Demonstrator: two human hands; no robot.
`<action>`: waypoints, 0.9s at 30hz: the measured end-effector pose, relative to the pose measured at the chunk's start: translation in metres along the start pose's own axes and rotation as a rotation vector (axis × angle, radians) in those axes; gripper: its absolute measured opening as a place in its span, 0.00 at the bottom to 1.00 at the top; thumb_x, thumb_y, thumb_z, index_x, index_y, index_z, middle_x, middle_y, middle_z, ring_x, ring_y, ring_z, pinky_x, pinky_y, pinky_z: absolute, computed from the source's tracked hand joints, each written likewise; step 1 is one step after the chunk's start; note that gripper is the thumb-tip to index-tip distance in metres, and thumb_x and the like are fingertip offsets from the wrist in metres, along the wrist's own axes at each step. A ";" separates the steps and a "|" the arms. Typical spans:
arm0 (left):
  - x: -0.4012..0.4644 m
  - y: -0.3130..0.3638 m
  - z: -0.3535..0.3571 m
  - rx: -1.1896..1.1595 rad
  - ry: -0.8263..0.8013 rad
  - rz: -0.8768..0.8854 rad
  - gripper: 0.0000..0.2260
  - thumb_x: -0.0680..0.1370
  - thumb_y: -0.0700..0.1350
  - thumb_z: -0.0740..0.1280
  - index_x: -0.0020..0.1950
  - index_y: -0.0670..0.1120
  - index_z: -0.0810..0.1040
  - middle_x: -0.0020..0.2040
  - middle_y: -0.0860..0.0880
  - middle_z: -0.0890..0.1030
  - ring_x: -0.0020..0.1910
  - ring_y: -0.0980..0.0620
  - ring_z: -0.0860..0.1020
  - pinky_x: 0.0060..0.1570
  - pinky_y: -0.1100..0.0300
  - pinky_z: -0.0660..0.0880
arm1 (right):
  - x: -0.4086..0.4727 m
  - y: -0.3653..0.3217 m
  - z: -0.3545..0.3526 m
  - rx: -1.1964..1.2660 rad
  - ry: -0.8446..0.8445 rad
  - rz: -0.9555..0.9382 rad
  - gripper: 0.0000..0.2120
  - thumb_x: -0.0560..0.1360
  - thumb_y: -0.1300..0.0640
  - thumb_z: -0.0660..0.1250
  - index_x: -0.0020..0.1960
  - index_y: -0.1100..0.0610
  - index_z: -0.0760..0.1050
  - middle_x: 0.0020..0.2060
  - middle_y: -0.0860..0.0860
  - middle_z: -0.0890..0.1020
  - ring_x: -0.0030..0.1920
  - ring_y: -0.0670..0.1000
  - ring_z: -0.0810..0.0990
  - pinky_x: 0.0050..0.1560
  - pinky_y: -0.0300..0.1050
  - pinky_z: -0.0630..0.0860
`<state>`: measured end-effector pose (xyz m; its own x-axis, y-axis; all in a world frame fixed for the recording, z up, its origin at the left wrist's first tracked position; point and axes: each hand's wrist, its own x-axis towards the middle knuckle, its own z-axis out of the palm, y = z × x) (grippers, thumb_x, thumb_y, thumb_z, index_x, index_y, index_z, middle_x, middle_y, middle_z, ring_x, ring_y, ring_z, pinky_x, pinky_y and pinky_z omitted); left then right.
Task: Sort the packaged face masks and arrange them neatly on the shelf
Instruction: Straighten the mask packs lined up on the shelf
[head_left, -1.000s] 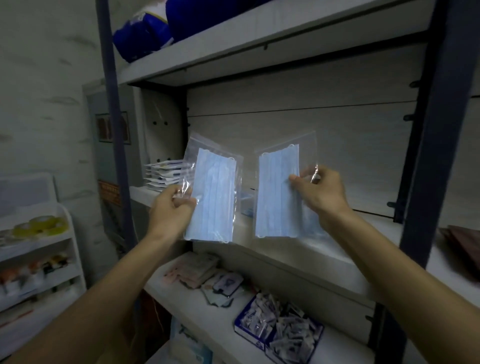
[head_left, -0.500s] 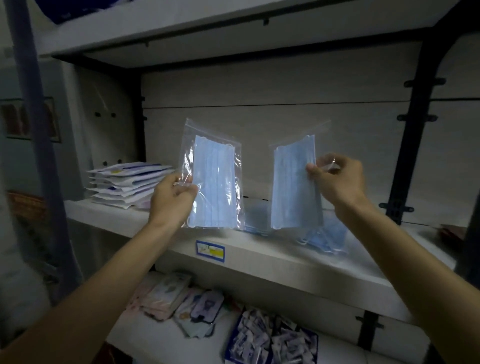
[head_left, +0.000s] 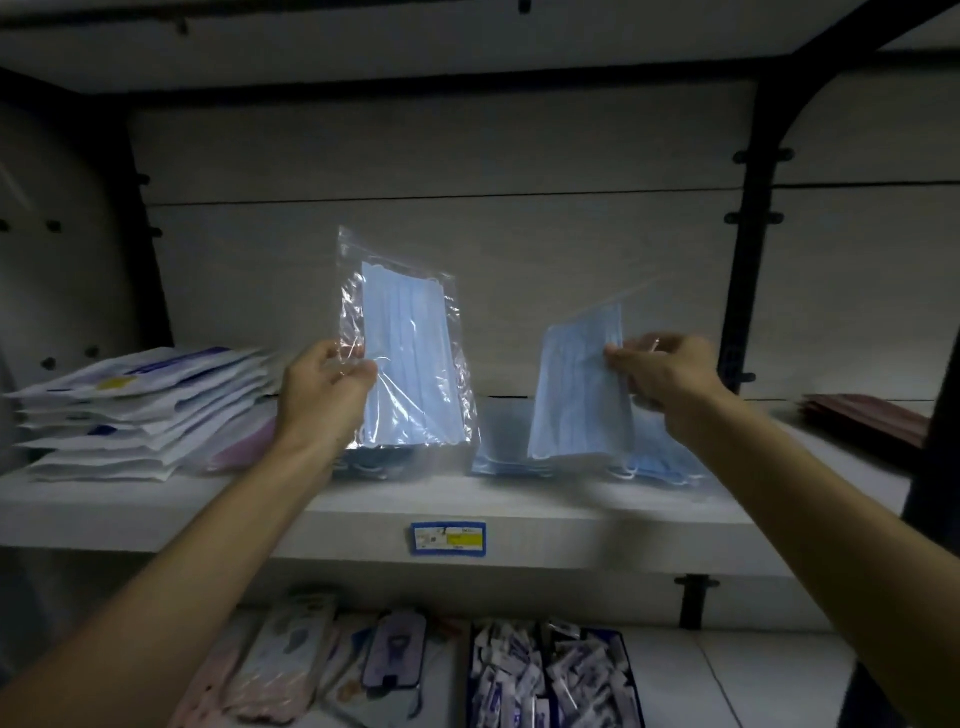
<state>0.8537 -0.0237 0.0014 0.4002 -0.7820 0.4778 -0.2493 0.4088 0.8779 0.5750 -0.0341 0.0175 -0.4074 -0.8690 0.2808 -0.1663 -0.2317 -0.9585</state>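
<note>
Left hand (head_left: 326, 395) pinching clear-bagged blue mask pack (head_left: 410, 358) by its 9 o'clock edge; right hand (head_left: 670, 379) pinching second mask pack (head_left: 582, 389) at its 3 o'clock edge. Both upright above shelf (head_left: 363, 506), over flat blue packs (head_left: 660, 457). Likely risks: slippery film sliding from thin pinches; toppling onto white stack (head_left: 135, 410) at 9 o'clock. Right bag's outline blurred; fingertips behind film unclear.

A blue-and-yellow price label (head_left: 448, 538) sticks to the front edge. Below, a blue box of small sachets (head_left: 550, 680) sits beside flat carded packets (head_left: 291, 665).
</note>
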 end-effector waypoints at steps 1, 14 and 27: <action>0.005 -0.002 0.001 -0.013 -0.001 0.002 0.08 0.76 0.36 0.66 0.54 0.37 0.76 0.35 0.51 0.75 0.30 0.55 0.70 0.22 0.73 0.66 | 0.000 0.000 0.004 -0.020 -0.004 0.000 0.09 0.73 0.59 0.73 0.50 0.61 0.76 0.35 0.51 0.77 0.33 0.47 0.75 0.34 0.41 0.73; 0.047 -0.017 0.007 -0.101 -0.026 0.027 0.09 0.75 0.37 0.67 0.54 0.35 0.75 0.37 0.52 0.75 0.34 0.54 0.70 0.26 0.72 0.66 | 0.025 0.026 0.068 -0.263 -0.078 0.018 0.10 0.70 0.57 0.76 0.37 0.56 0.76 0.36 0.55 0.80 0.33 0.50 0.77 0.30 0.40 0.71; 0.054 -0.022 0.008 -0.117 -0.065 0.004 0.04 0.76 0.38 0.67 0.45 0.46 0.76 0.36 0.52 0.76 0.31 0.54 0.71 0.28 0.66 0.69 | 0.031 0.040 0.076 -0.904 -0.107 -0.111 0.24 0.72 0.40 0.70 0.57 0.58 0.75 0.51 0.54 0.80 0.51 0.56 0.79 0.54 0.52 0.78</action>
<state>0.8738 -0.0790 0.0081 0.3402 -0.8077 0.4815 -0.1447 0.4609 0.8756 0.6238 -0.1034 -0.0161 -0.2689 -0.9086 0.3195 -0.8572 0.0745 -0.5096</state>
